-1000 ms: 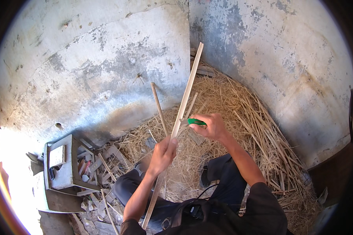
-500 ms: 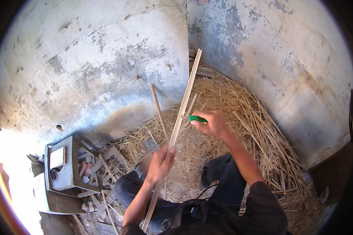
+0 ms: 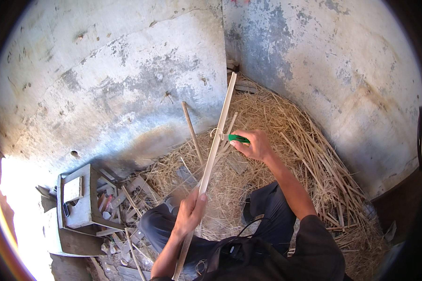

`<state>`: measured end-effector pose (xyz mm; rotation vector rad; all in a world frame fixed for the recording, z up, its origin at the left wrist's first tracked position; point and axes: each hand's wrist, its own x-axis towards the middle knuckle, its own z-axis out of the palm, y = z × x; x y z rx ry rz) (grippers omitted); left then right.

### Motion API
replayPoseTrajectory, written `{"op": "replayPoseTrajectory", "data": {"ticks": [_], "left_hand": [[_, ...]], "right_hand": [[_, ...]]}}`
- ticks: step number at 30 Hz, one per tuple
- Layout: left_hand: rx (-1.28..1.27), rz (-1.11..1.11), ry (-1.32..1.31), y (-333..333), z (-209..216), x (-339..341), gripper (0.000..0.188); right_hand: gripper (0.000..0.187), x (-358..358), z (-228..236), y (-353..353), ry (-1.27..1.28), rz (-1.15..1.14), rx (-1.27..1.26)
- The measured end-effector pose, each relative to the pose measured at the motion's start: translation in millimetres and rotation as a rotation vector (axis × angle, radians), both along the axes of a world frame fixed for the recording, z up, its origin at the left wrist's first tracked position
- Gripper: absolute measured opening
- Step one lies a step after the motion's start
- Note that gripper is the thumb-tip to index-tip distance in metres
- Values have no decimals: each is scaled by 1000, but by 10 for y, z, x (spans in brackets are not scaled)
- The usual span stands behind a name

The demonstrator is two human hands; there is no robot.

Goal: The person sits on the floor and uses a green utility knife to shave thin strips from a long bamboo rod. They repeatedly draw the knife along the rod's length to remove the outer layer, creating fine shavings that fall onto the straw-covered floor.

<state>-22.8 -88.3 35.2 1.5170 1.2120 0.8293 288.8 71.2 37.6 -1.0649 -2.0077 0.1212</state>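
Observation:
A long pale split strip of bamboo or wood slants up and away from my lap. My left hand is wrapped round its lower part, near my left knee. In my right hand is a green-handled knife, its fist closed on the handle. The knife's tip end meets the strip's right edge about midway along; the blade is hardly visible. A thin curled shaving hangs at that spot. The strip's lower end passes beneath my left forearm.
Shavings cover the floor, with long split strips piled on the right. A stick stands up beyond my left hand. At left sits a small worn cabinet amid scraps. Peeling walls meet at the far corner.
The strip and my left hand have moved down toward me. My right hand with the knife stays at nearly the same place, and the curl at the blade looks larger.

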Motion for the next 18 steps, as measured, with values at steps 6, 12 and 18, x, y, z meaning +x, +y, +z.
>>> {"op": "replayPoseTrajectory", "data": {"ticks": [6, 12, 18], "left_hand": [[-74, -11, -26, -307, -115, -89, 37], [-261, -19, -84, -666, -85, -148, 37], [-369, -8, -190, -885, -108, -245, 37]], "right_hand": [[53, 154, -4, 169, 108, -16, 33], [49, 376, 15, 268, 84, -92, -40], [52, 373, -39, 331, 31, -126, -67]]}}
